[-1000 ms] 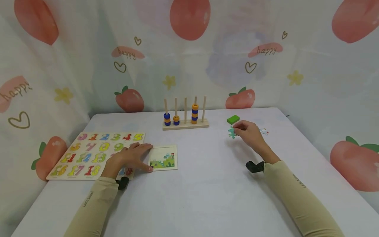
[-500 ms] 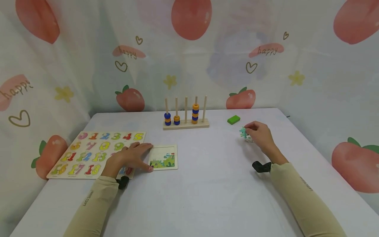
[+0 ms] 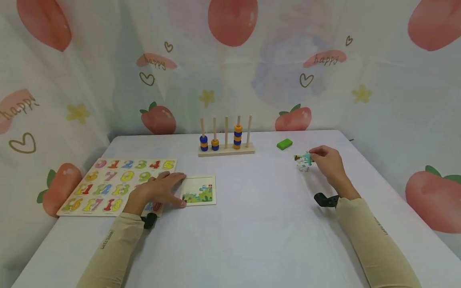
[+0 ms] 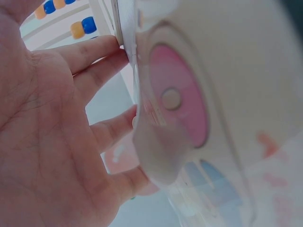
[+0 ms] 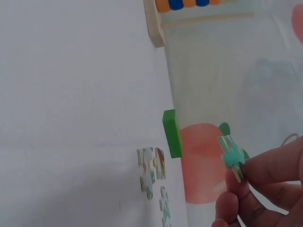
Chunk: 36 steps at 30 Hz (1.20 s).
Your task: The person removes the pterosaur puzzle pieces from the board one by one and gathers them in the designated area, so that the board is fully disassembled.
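My right hand point(image 3: 329, 165) pinches a small teal jigsaw piece point(image 5: 233, 158) between thumb and fingers. In the head view that piece overlaps a few loose jigsaw pieces point(image 3: 303, 167) lying on the table at the right. Spread over the number board, my left hand point(image 3: 158, 190) reaches to a small square puzzle tray point(image 3: 192, 184). Its thumb and a finger touch the tray's left edge. Green picture pieces fill the lower part of the tray, and the upper part shows bare pale wood. The left wrist view shows the fingers nearly straight, with their tips against a board edge.
The wooden number board point(image 3: 119, 173) lies on the left under my left hand. A peg stand point(image 3: 226, 151) with blue and orange beads stands at the back middle. Right of it lies a green block point(image 3: 284, 144). A patterned cloth hangs behind the table.
My right hand has moved to the right with the jigsaw piece, over the loose pieces, which show more now. The left hand stays at the tray.
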Available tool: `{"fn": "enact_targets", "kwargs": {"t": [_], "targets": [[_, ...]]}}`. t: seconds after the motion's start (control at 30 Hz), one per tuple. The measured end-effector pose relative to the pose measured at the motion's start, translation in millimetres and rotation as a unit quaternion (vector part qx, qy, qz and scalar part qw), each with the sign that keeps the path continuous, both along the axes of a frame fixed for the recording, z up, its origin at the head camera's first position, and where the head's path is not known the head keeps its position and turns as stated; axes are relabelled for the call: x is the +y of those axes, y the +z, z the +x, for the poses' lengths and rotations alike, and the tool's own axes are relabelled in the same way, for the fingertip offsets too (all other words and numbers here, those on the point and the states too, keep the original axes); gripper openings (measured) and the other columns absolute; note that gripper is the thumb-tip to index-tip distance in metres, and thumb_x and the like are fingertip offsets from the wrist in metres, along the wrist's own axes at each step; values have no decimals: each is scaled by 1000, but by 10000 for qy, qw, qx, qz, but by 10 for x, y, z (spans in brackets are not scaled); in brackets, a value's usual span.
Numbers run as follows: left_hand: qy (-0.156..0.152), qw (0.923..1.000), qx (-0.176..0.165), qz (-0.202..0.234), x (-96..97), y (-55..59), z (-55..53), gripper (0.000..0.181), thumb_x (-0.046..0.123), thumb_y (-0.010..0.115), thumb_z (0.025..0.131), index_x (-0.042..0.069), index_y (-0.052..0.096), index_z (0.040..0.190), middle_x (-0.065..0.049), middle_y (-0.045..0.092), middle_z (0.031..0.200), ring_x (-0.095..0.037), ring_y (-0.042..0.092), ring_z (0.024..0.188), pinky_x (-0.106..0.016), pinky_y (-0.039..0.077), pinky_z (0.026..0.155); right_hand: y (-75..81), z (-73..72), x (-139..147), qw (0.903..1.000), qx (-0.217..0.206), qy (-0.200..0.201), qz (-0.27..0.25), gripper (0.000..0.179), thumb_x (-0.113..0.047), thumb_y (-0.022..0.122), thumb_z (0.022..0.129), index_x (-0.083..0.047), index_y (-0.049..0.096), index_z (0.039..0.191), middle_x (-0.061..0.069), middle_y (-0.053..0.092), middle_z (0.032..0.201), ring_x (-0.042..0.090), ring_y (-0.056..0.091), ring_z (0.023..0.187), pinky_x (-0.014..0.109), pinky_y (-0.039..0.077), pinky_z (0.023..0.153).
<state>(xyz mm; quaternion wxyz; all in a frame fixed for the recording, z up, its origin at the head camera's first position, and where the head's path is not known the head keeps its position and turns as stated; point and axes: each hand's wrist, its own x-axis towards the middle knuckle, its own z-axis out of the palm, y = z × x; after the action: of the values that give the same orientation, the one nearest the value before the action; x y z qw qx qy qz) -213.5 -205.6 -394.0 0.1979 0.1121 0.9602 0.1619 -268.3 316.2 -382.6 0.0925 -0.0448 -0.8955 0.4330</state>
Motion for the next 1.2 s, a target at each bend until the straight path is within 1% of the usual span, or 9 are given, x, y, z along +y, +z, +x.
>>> {"fn": "enact_targets", "kwargs": {"t": [0.1,0.2,0.33,0.47,0.6,0.83,1.07,1.13,1.2], "targets": [[18,10000,-48,6,5,50,11,106,56,86,84,19,35,169,-16,27,174,-48,12,159,-87,14,113,-9,-6,37,10000,-18,-58,39,35,-15,54,110,9,63,134,27,62,132,28,54,107,31,46,80],[-54,10000,-13,45,4,47,-3,105,54,87,85,18,35,169,-13,29,174,-44,12,160,-82,12,118,-11,-9,74,9999,-82,-107,81,35,-15,53,110,9,63,135,27,61,133,30,54,109,32,46,82],[-148,9998,65,64,-19,-26,-58,105,50,87,85,16,35,169,-13,30,173,-45,11,160,-79,11,120,-15,-20,137,9993,-232,-259,98,37,-15,51,110,9,61,137,28,59,134,33,53,111,33,46,83],[-81,9999,75,60,-43,-102,-114,107,52,88,83,17,35,169,-13,29,174,-45,11,160,-83,12,117,-38,-31,227,9984,-362,-412,145,38,-15,52,109,9,60,138,28,59,133,33,53,110,34,45,82],[-83,9999,66,50,-50,-129,-142,108,54,88,82,18,34,169,-12,29,174,-45,10,160,-83,12,116,-76,-40,314,9979,-468,-404,189,38,-13,52,109,10,60,137,29,58,133,34,52,109,36,45,81],[33,10000,-26,-20,-45,-101,-118,108,53,87,83,21,32,170,-11,25,176,-44,9,161,-89,12,111,-161,-62,393,9970,-619,-370,270,36,-11,53,107,11,62,134,30,59,130,35,52,107,37,44,80],[-28,9999,-98,28,-9,-39,-78,105,51,86,85,18,33,170,-13,26,175,-45,9,160,-84,12,116,-224,-85,418,9953,-768,-434,406,35,-11,54,106,10,63,132,28,59,125,32,51,100,38,43,76],[-3,9999,-127,15,3,-16,-62,105,51,86,86,18,33,170,-13,26,175,-45,9,160,-85,12,115,-240,-93,413,9946,-841,-448,407,35,-12,54,107,10,64,132,26,59,123,32,50,99,38,43,76],[11,9999,-141,7,-5,-33,-73,106,52,86,85,19,33,170,-12,26,175,-45,8,161,-85,12,115,-258,-106,404,9938,-914,-475,415,34,-12,54,107,9,64,131,25,59,120,32,51,99,38,43,76]]}}
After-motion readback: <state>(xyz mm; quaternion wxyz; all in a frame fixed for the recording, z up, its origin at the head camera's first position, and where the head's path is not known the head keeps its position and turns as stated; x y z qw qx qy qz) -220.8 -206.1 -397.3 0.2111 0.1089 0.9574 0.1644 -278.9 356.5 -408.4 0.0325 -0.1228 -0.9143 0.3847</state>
